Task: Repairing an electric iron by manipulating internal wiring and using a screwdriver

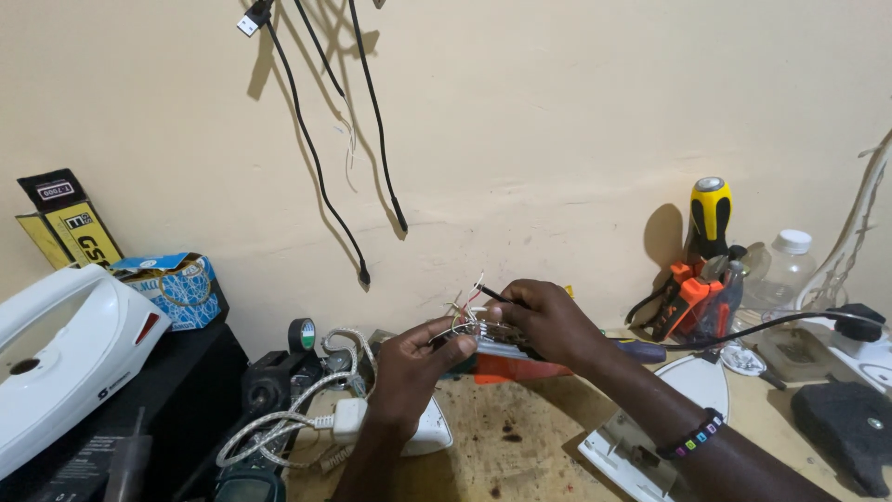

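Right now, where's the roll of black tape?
In the head view, the roll of black tape stands left of centre against the wall, just left of the left hand and above the white braided cord.

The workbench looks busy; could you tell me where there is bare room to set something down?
The one bare patch is the stained wooden top below both hands, bordered by the white plug on its left and the white iron soleplate on its right. Left of that, braided cord and black tape roll crowd the bench; the far right holds tools and a black block.
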